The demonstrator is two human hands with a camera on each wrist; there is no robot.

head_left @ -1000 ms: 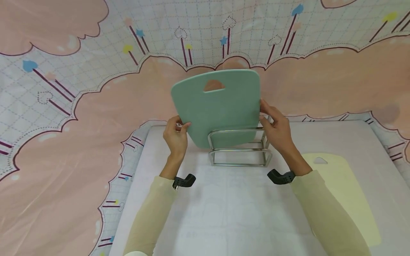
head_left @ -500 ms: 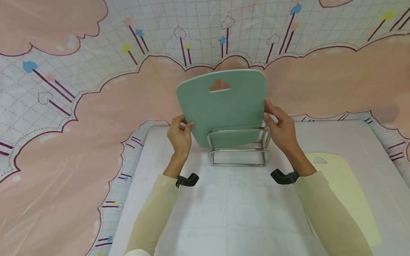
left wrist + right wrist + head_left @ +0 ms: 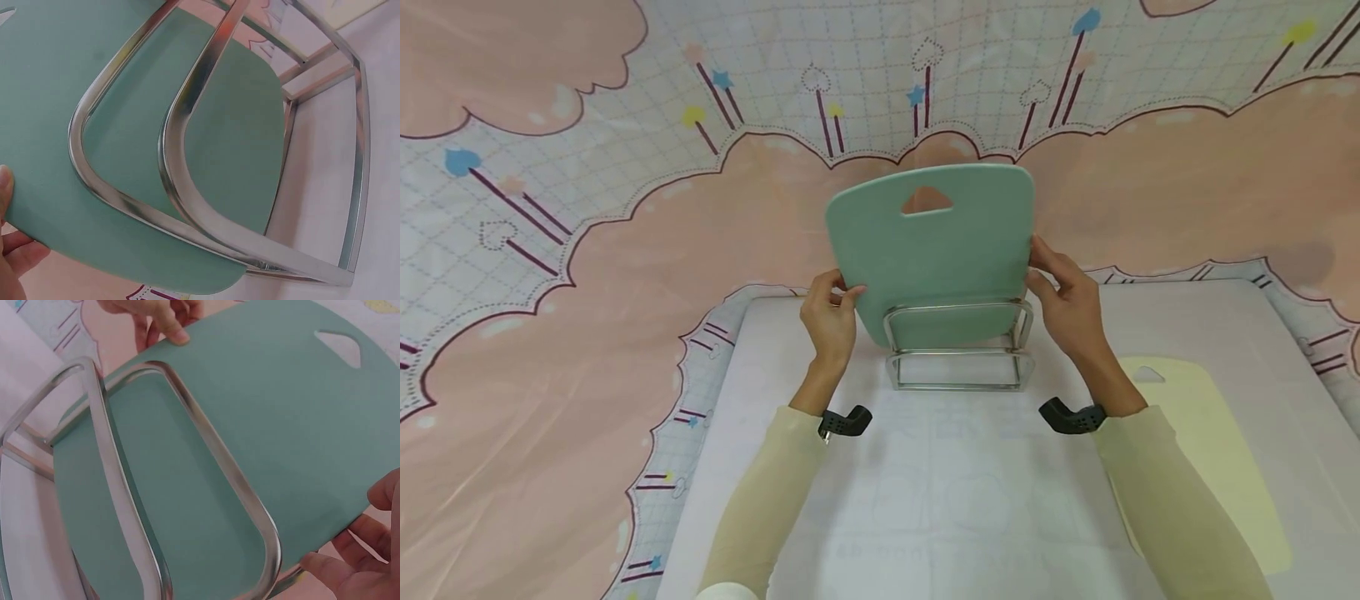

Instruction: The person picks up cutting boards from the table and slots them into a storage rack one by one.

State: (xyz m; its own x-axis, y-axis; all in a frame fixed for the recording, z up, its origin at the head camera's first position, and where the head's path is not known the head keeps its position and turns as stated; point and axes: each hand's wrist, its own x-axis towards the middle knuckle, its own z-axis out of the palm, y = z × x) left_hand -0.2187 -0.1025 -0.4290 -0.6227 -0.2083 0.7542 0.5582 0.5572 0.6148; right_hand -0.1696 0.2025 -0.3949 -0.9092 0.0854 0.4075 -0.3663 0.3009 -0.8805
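Both hands hold a green cutting board (image 3: 932, 250) by its side edges. It stands nearly upright, its lower part behind the front bars of a silver metal rack (image 3: 958, 353). My left hand (image 3: 831, 321) pinches the left edge, thumb on the near face. On the opposite edge, my right hand (image 3: 1067, 304) grips with thumb and fingers. In the left wrist view, the board's rounded bottom corners show through the rack's bent bars (image 3: 181, 119). The right wrist view shows the board's handle hole (image 3: 339, 348) at the end away from the rack.
A pale yellow cutting board (image 3: 1217, 467) lies flat on the white table (image 3: 940, 500), partly under the right sleeve (image 3: 1165, 492). Behind the table hangs a pink patterned cloth (image 3: 1187, 192). A black band with a bent piece (image 3: 846, 421) sits on the left wrist.
The green board and both hands have shifted to the right, so the board sits more squarely behind the rack's front bars. The hold on it has stayed the same.
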